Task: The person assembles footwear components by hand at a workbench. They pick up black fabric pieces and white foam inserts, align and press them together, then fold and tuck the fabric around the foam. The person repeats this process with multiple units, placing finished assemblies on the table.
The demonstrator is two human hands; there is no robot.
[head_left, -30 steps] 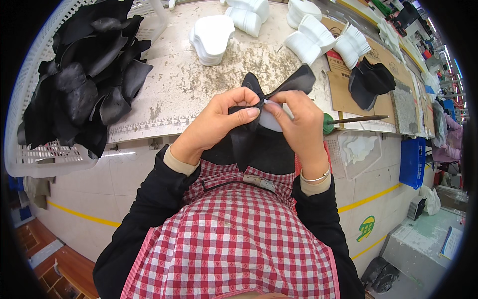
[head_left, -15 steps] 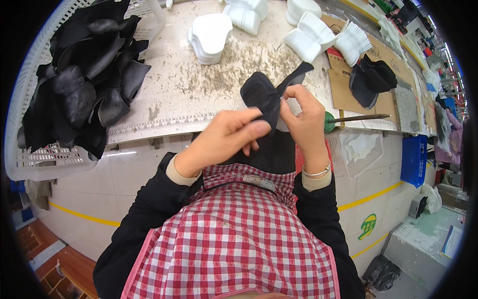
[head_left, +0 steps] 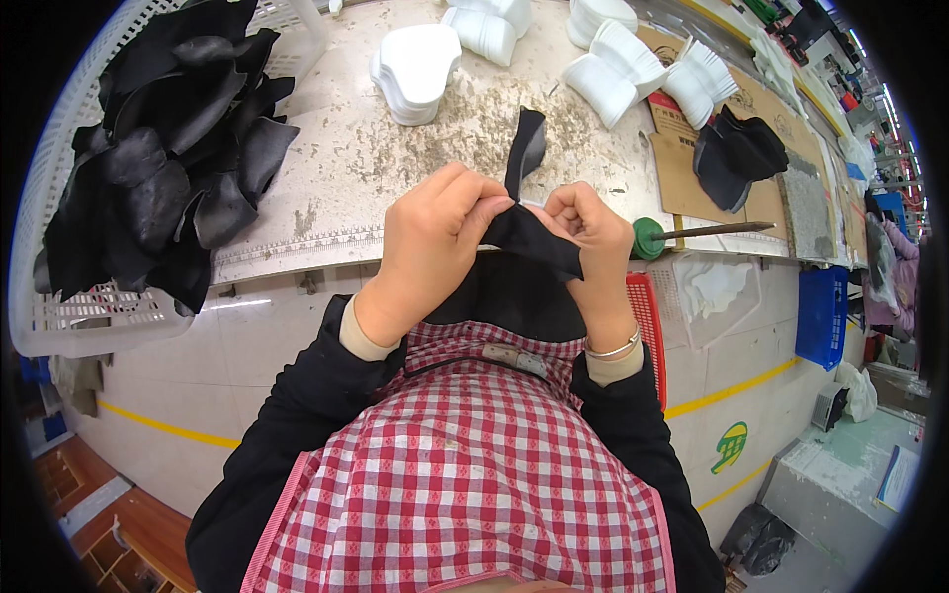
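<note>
Between my two hands, over the front edge of the bench, hangs a bent black leather-like piece [head_left: 535,240]. One narrow strip of it, with a greyish inner face, sticks up beyond my fingers. My left hand [head_left: 435,232] pinches it between thumb and fingertips near the middle. Close beside that, my right hand [head_left: 591,237] is closed on the same piece, its fingers curled; part of the piece hangs in front of the palm. A larger black sheet-like item [head_left: 504,301] lies across my lap below, partly covered by the hands.
At the left, a white plastic basket [head_left: 40,232] is heaped with black pieces [head_left: 148,178]. White moulded stacks [head_left: 417,67] stand at the back of the bench. Rightward are a green-handled spike tool [head_left: 647,238], cardboard [head_left: 682,183] with folded black pieces [head_left: 739,158], and a red basket [head_left: 647,341].
My hands have come closer together on the black piece. It has turned, so its strip now stands upright while another part folds down to the right. My left hand has risen slightly.
</note>
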